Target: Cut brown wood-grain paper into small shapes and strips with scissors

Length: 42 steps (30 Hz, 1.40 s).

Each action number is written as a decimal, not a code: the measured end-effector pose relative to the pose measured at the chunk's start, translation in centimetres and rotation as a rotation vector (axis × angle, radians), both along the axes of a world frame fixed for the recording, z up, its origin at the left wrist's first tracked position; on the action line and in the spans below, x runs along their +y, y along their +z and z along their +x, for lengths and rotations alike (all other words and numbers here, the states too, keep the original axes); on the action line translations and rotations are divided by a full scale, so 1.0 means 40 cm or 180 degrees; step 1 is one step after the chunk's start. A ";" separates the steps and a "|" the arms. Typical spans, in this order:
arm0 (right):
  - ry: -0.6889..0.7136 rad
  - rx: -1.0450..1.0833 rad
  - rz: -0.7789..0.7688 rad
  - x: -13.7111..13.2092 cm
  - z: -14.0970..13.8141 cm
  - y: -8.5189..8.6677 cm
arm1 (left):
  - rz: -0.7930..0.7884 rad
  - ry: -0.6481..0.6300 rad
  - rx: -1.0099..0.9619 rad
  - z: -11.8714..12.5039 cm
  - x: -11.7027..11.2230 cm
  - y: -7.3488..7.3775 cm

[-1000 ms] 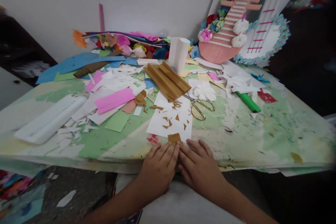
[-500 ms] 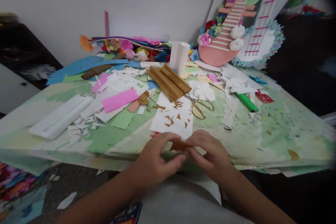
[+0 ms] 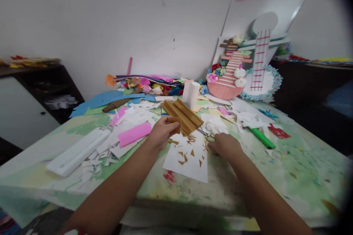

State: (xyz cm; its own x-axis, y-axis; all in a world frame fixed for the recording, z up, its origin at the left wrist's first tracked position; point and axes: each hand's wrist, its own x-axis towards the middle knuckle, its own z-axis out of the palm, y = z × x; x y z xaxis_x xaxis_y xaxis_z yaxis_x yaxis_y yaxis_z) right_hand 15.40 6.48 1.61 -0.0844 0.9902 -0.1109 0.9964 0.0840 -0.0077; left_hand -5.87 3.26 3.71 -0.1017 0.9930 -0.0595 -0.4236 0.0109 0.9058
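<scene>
My left hand [image 3: 161, 132] is raised over the table, pinching a small folded piece of brown paper [image 3: 175, 120]. It hovers just in front of a stack of pleated brown paper strips [image 3: 183, 112]. My right hand [image 3: 226, 145] rests on the gold-handled scissors [image 3: 209, 142], its fingers curled over the handles so most of the scissors are hidden. Between my hands lies a white sheet [image 3: 189, 158] dotted with small brown paper scraps.
The green-stained table [image 3: 289, 165] carries a pink paper strip [image 3: 134, 134], a white paper roll [image 3: 191, 93], a green marker [image 3: 260, 137], a long white folded piece [image 3: 78, 150] and heaps of coloured offcuts. A pink paper guitar model [image 3: 230, 80] leans on the wall.
Both hands left the table's near edge. The left one lifted the brown piece and carried it forward. The right one let go of it and reached onto the scissors. My view tilted up.
</scene>
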 end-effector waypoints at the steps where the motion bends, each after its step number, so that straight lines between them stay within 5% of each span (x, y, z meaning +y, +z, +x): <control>1: 0.0016 -0.0021 -0.0005 0.002 -0.004 -0.005 | 0.0000 0.0024 -0.0017 -0.002 0.010 -0.007; 11: -0.0047 -0.0051 0.0116 0.009 0.021 -0.033 | -0.0134 0.0083 -0.0129 -0.031 0.040 -0.095; 23: 0.0313 -0.0042 -0.0139 0.052 0.041 -0.012 | -0.0266 0.0033 -0.0245 -0.028 0.039 -0.093; 33: 0.0276 -0.0125 0.0092 -0.063 0.061 0.007 | -0.0305 -0.0135 -0.0289 -0.037 0.049 -0.114; 38: 0.0108 0.0975 0.0432 -0.088 0.055 0.029 | -0.0196 -0.0066 -0.0463 -0.041 0.054 -0.109; 42: 0.0663 0.2184 0.0598 -0.084 -0.040 0.041 | -0.0063 -0.0036 -0.0600 -0.033 0.047 -0.100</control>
